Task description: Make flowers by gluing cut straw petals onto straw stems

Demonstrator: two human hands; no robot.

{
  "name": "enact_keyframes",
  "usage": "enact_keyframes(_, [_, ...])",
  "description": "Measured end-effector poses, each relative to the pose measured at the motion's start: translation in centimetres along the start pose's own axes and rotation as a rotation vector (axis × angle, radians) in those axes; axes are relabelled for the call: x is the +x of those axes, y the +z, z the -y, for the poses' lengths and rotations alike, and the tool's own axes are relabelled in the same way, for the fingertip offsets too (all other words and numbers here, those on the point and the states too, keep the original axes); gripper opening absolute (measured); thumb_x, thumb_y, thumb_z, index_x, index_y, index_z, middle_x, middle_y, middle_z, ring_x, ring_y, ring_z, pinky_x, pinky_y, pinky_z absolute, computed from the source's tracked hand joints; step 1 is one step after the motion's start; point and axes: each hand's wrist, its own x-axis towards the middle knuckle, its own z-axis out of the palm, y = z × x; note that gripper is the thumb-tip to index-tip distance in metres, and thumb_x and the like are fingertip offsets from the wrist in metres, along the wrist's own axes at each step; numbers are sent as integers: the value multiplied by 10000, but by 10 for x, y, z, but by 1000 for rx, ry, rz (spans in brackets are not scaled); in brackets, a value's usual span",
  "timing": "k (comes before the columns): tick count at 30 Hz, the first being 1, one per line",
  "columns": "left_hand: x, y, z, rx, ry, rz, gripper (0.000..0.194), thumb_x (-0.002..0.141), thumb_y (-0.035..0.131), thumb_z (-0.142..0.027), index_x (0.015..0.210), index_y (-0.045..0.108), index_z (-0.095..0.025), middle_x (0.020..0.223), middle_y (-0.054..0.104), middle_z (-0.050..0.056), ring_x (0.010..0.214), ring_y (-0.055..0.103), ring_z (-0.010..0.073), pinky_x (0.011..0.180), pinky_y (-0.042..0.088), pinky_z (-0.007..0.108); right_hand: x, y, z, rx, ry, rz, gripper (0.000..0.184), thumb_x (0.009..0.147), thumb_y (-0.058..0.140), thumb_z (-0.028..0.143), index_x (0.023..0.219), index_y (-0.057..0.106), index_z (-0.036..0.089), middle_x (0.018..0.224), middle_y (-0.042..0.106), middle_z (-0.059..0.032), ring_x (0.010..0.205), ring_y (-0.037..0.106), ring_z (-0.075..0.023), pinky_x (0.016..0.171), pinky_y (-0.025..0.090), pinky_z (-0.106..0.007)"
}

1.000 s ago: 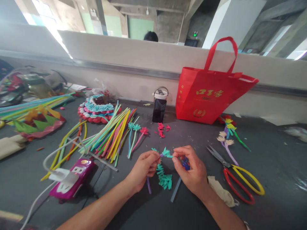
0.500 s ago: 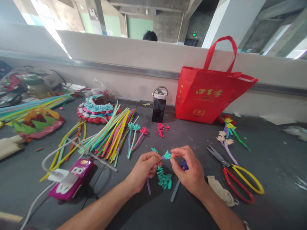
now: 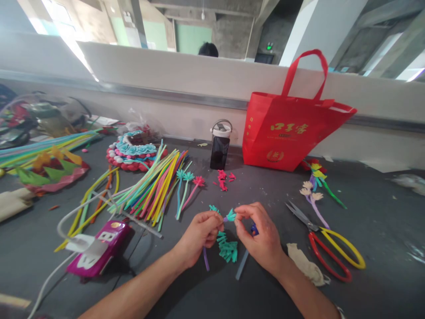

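Left grip [image 3: 203,234] pinches stem [image 3: 206,259]; scissors [image 3: 312,227] near right grip [image 3: 260,235].

Two bare forearms. Left forearm [image 3: 146,281] enters from 7 o'clock, reaching toward 2. Left hand [image 3: 201,232] at 6 o'clock, knuckles up, fingers curled inward, thumb pressed to forefinger in a firm pinch. Right forearm [image 3: 303,283] enters from 5 o'clock, angled toward 10. Right hand [image 3: 260,237] at 5 o'clock, thumb and forefinger bowed, tips close together. Hands near, not touching.
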Motion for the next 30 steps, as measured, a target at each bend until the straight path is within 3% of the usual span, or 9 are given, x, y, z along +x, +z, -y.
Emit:
enact_keyframes(12, [-1,0,-4,-38,-31,27,259,767,604,-334,615,467,-176,495,206,-107,439,118,47,425,69,227,0,-2,-1,37,31,24,194,876,543,117,1025,550,242,874,605,-18,834,607,-171,773,514,-327])
enact_keyframes(22, [0,-3,-3,-59,-63,110,287,802,569,-320,604,411,-186,515,179,-103,448,95,55,423,65,237,4,-8,0,32,-70,65,244,858,553,78,1032,549,249,870,615,-16,867,595,-183,802,500,-349])
enact_keyframes(30, [1,-5,-2,-23,-62,92,253,793,570,-310,615,442,-183,511,200,-102,445,103,54,422,65,232,4,-9,2,53,-61,63,243,859,537,77,1025,548,255,868,612,-15,867,595,-187,785,507,-348])
